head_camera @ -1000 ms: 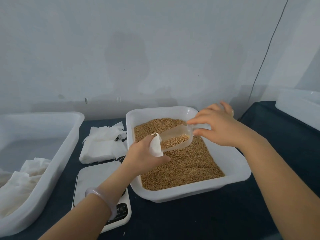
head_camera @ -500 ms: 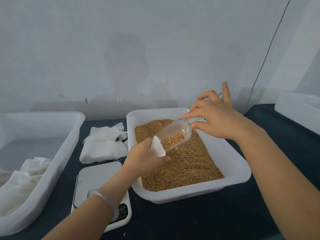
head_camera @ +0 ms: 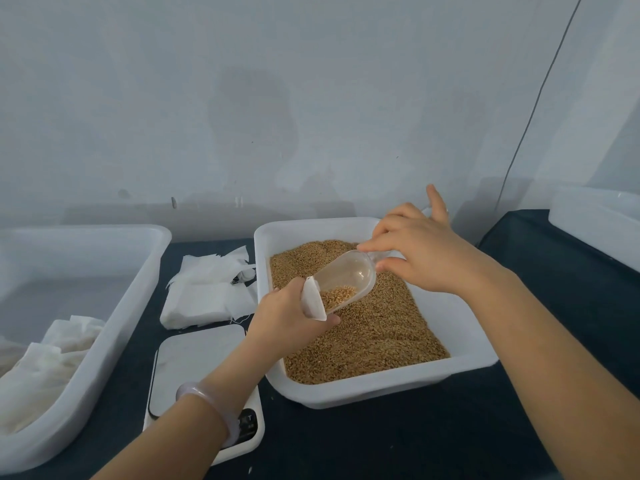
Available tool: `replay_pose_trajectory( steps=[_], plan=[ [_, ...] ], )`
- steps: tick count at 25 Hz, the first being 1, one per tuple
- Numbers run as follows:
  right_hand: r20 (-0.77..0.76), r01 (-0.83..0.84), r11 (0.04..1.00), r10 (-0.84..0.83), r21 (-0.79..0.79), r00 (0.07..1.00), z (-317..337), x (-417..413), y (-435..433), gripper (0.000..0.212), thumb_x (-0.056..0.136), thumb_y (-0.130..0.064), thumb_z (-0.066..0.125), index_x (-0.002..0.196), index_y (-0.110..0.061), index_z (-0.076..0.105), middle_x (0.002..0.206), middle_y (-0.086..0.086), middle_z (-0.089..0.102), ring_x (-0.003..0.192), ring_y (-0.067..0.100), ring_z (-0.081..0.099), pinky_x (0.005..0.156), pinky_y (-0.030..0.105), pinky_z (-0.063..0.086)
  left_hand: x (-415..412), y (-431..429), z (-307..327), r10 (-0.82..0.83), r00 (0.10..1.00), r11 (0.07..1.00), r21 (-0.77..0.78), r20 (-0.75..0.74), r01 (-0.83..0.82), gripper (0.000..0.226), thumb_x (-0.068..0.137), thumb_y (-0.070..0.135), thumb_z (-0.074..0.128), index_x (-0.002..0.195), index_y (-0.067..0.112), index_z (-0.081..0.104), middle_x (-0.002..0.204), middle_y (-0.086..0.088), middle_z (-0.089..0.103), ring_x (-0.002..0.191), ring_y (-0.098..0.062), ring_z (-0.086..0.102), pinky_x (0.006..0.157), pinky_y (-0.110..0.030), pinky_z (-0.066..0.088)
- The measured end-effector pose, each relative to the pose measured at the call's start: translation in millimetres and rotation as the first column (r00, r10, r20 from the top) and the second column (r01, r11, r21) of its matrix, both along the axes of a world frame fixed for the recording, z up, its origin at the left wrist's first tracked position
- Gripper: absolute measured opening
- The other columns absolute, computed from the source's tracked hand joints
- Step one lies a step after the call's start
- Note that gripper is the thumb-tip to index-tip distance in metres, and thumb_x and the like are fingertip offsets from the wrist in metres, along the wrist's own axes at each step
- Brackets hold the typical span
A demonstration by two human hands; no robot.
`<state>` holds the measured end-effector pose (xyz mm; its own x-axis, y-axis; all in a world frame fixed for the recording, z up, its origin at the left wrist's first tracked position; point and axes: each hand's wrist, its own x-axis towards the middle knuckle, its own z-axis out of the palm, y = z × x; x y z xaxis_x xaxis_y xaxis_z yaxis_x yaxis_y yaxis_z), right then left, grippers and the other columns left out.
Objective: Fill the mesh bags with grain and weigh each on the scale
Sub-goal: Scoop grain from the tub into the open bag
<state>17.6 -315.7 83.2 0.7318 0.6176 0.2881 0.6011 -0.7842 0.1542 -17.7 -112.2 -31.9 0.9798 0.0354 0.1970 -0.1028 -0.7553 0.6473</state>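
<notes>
Centre of frame: left hand [head_camera: 287, 315] grips a small white mesh bag [head_camera: 314, 299] just below its mouth, over the left side of the grain tray [head_camera: 381, 391]. Right hand [head_camera: 420, 259] pinches the handle of a clear scoop [head_camera: 349, 277], little finger raised. The scoop is tilted down, lip at the bag's mouth, with a little grain [head_camera: 381, 336] left inside. The bag looks limp and light, likely to sag as it fills. Best held by the rim to keep the mouth open, then cupped from beneath for the carry, since loose kernels spill easily. Scale [head_camera: 197, 358] is on the bench [head_camera: 450, 441] at lower centre-left, beside the tray. Spare bags [head_camera: 207, 292] lie stacked above it.
</notes>
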Motion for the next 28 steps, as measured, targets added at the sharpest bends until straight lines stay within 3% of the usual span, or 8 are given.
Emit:
replay_pose_trajectory(
  steps=[4,8,11,21,28],
  plan=[
    [0.026,-0.022,0.999,0.022,0.031,0.999,-1,-2,-5,0.034,0.089,-0.039,0.056,0.123,-0.043,0.056,0.103,-0.021,0.048,0.117,0.007,0.039,0.11,0.047,-0.017,-1,0,0,-0.008,1.0,1.0,-0.016,-0.013,0.008,0.05,0.068,0.059,0.071,0.099,0.026,0.049,0.08,0.012,0.056,0.076,-0.01,0.056,0.06,-0.026,0.044],
    [0.079,-0.041,0.999,0.038,0.03,0.996,8,-2,-8,0.032,0.087,-0.037,0.06,0.119,-0.041,0.061,0.106,-0.016,0.056,0.113,0.009,0.043,0.11,0.044,-0.01,-3,1,-1,0.008,1.0,1.0,-0.021,-0.015,-0.008,0.041,0.067,0.062,0.07,0.084,0.032,0.046,0.074,0.015,0.055,0.071,-0.004,0.053,0.053,-0.021,0.036],
    [0.104,-0.067,0.998,0.067,-0.001,0.992,9,-5,-4,0.033,0.086,-0.035,0.062,0.118,-0.039,0.062,0.106,-0.013,0.057,0.112,0.01,0.043,0.11,0.043,-0.01,-3,0,-2,-0.012,1.0,1.0,-0.001,-0.005,0.012,0.043,0.067,0.062,0.069,0.088,0.031,0.049,0.076,0.016,0.055,0.077,-0.009,0.054,0.056,-0.022,0.036],
    [0.157,-0.062,0.998,0.057,0.026,0.986,12,-8,-2,0.031,0.084,-0.03,0.066,0.114,-0.035,0.066,0.107,-0.01,0.06,0.113,0.015,0.045,0.111,0.048,-0.008,-4,1,-3,0.017,1.0,0.995,-0.094,0.023,-0.015,0.04,0.069,0.061,0.069,0.092,0.034,0.05,0.075,0.016,0.058,0.07,0.0,0.055,0.055,-0.021,0.041],
    [0.144,-0.036,0.995,0.022,0.093,0.989,14,-5,-10,0.031,0.081,-0.029,0.068,0.112,-0.036,0.067,0.101,-0.012,0.059,0.11,0.015,0.046,0.11,0.041,-0.009,-6,2,-4,0.028,0.999,0.991,-0.13,0.046,-0.021,0.041,0.07,0.058,0.07,0.097,0.034,0.051,0.078,0.019,0.057,0.074,0.001,0.055,0.058,-0.021,0.044]
  ],
)
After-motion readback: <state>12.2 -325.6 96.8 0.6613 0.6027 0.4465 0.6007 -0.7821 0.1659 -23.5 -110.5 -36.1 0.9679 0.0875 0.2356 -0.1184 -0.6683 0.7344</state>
